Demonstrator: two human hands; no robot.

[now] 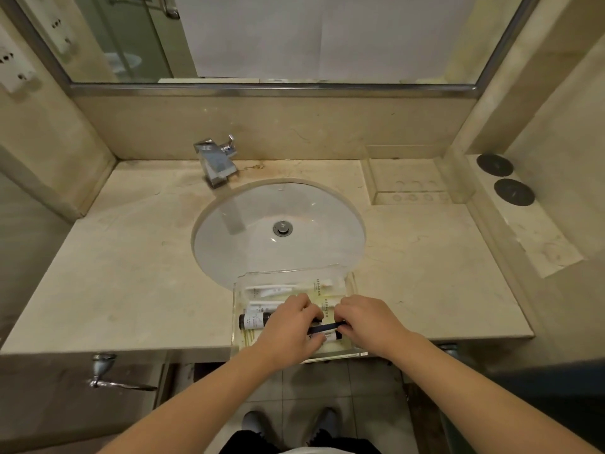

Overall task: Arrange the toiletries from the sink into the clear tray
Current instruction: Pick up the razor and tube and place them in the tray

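Low in the frame, just below centre, both hands work inside the clear tray (352,283), which sits on the tabletop (131,273) at the near rim of the sink (278,204). The left hand (289,326) and right hand (366,322) each pinch an end of a slim dark stick-like item (324,328). It looks light and stiff, probably smooth plastic, so it is best held at both ends. White tubes (271,291) and a dark-capped bottle (252,321) already lie in the tray.

I see the clear tray (352,283) at the counter's front edge, its far end overhanging the empty white sink (278,224). White tubes (271,291) lie flat across it; a dark-capped bottle (250,321) lies beside them. A dark tube (324,328), possibly a comb, lies lengthwise.
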